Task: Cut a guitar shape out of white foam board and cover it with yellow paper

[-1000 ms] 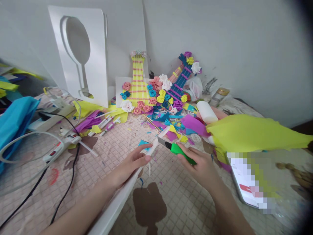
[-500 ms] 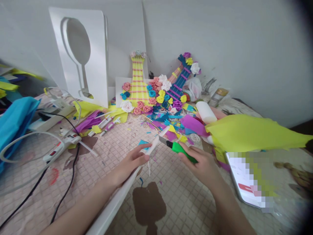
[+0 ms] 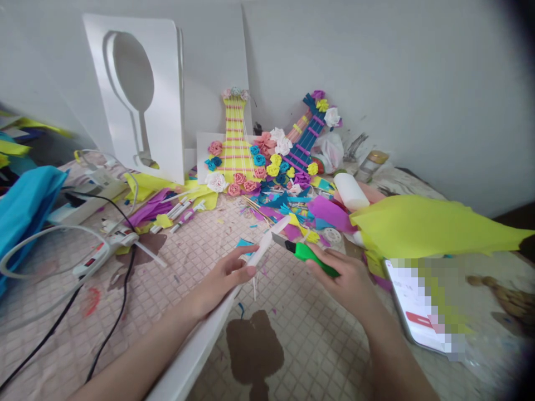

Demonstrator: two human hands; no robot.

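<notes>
My left hand [image 3: 229, 274] grips a white foam board [image 3: 200, 356], its thumb on the near face and its fingers behind. The board stands tilted, edge toward me, running from the bottom of the view up to a narrow end past my fingers. In my right hand [image 3: 340, 278] is a utility knife [image 3: 313, 257] with a green handle. Its blade points left and meets or nearly meets the board's edge just beyond my left fingertips; contact is hard to tell. A small blue piece [image 3: 246, 245] shows behind my left fingers.
Paper-flower-covered guitar shapes, one yellow [image 3: 236, 139] and one blue [image 3: 307, 139], lean at the back. A white board with a cutout [image 3: 167, 100] stands left. Cables and a power strip [image 3: 104, 253] lie left; a phone [image 3: 412, 306] and yellow crepe paper [image 3: 430, 225] lie right.
Almost nothing differs. Both hands, the board and the knife keep nearly the same positions, with only a very slight shift of the whole view.
</notes>
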